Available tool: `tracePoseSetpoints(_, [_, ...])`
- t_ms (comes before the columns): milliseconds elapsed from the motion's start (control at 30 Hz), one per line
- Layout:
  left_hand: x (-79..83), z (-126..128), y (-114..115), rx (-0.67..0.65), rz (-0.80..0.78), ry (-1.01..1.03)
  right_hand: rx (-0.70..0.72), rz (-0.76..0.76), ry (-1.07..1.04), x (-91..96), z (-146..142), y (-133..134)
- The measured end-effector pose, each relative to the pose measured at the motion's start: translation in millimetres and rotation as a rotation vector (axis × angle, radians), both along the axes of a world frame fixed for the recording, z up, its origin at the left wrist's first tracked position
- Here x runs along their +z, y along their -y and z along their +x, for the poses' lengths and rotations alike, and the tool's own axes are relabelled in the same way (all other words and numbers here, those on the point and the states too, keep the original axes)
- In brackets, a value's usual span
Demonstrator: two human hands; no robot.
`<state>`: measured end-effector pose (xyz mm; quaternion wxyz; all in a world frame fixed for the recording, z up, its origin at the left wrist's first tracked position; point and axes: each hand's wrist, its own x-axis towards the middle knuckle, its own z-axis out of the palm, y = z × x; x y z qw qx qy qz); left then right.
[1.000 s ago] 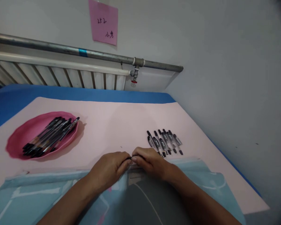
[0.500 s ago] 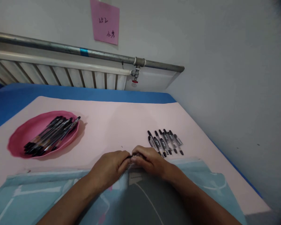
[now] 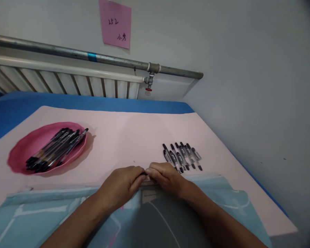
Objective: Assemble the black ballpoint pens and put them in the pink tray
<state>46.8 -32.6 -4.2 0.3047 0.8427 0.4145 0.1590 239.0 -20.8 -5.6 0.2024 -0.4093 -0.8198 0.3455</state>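
Observation:
My left hand (image 3: 124, 181) is closed in front of me, with the black end of a pen (image 3: 144, 173) showing between thumb and forefinger. Fingers and palm hide most of that pen. Right against it, my right hand (image 3: 163, 175) is also closed, its thumb and fingertips pinched at the pen's end. Both hands meet just above the edge of a light blue patterned cloth (image 3: 46, 210). Beyond my right hand, several black-capped clear pens (image 3: 182, 156) lie in a loose slanted group on the pink table surface (image 3: 113, 134).
At the left stands a pink oval basin (image 3: 17, 158) with several black pens (image 3: 57, 148) piled in it. A blue border (image 3: 105, 104) runs along the table's back, before a white radiator (image 3: 74, 71) and a metal pipe (image 3: 67, 51). The wall (image 3: 260, 86) closes off the right side.
My right hand's fingers have closed up more tightly at the pen, and its thumb has shifted slightly upward. My left hand stays nearly still. The pens on the table and in the basin are unchanged.

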Motion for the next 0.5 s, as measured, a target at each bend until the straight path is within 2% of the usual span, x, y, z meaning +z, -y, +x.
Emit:
tracePoseSetpoints(200, [1.0,-0.9,-1.1,0.01,-0.028,-0.005,0.026,0.046,-0.082,2.8,0.7,1.4])
tracePoseSetpoints(333, [0.1,0.0,-0.4,0.0,-0.022,-0.008,0.048,0.082,-0.043,2.2,0.5,1.5])
tracePoseSetpoints(500, [1.5,1.4,0.6,-0.012,-0.008,0.008,0.017,0.052,0.016,-0.1,0.3,0.5])
